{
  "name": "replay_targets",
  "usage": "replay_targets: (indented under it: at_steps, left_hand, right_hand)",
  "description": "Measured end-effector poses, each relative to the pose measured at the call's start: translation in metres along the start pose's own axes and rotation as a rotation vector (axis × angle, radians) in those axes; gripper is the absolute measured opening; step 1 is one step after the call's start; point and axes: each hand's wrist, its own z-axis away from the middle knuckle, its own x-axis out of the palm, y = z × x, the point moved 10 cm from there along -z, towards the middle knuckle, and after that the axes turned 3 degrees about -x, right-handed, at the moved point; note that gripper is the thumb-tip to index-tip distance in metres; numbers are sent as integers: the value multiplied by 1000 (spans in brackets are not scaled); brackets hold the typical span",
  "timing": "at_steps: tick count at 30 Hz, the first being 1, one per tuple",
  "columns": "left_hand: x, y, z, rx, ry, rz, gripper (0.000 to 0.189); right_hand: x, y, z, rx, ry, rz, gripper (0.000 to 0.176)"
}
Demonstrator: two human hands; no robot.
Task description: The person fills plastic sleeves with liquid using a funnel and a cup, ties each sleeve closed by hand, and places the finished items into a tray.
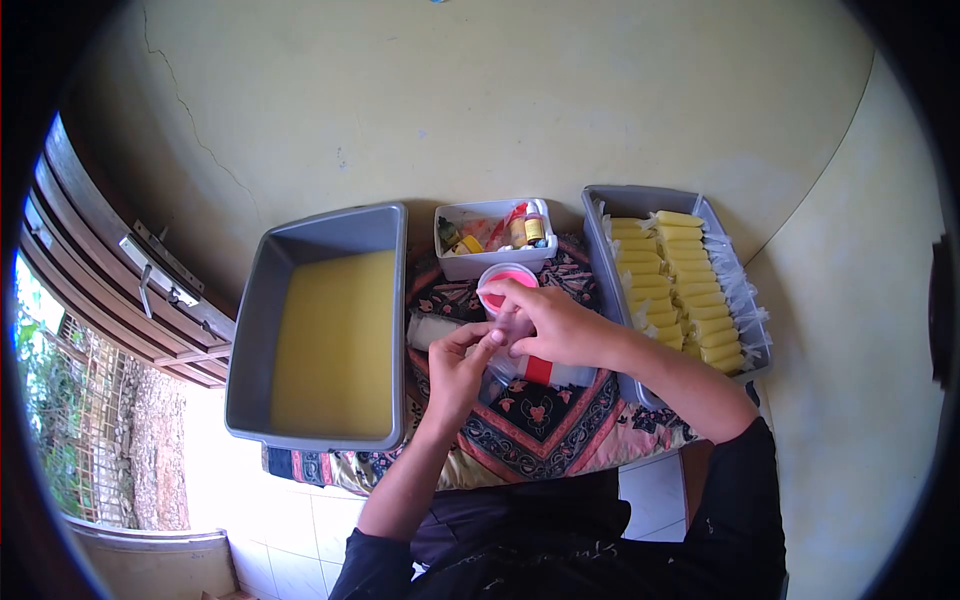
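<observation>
Over the middle of the cloth, my left hand (460,370) has its thumb and forefinger pinched together. My right hand (565,325) meets it from the right, fingers curled and forefinger crossing the rim of a clear round tub (490,272) with pink-red inside. Something thin and see-through seems to be between the fingertips, too small to name. Below the hands lies clear plastic packaging (575,375) with a red band (538,370). Another pale plastic packet (430,330) is beside the left hand, partly covered by it.
At left stands a grey bin (248,340) of yellow liquid. To the right, another grey bin (597,225) holds rows of yellow filled plastic tubes (690,265). A white box (480,265) with small bottles (534,228) sits against the wall. Patterned cloth (535,415) covers the table.
</observation>
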Motion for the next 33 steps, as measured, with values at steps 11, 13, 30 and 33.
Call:
replay_targets:
  at_steps: [11, 13, 30, 33]
  left_hand:
    - [-35, -6, -6, 61, 227, 70, 16]
    - [-33, -5, -7, 89, 212, 97, 14]
    - [-29, -10, -21, 89, 201, 156, 8]
    - [-30, -13, -27, 69, 206, 133, 8]
  right_hand:
    - [-26, 61, 4, 85, 138, 243, 23]
    - [-13, 59, 3, -29, 106, 347, 18]
    - [-76, 30, 15, -2, 532, -78, 9]
    - [-84, 29, 20, -42, 598, -191, 9]
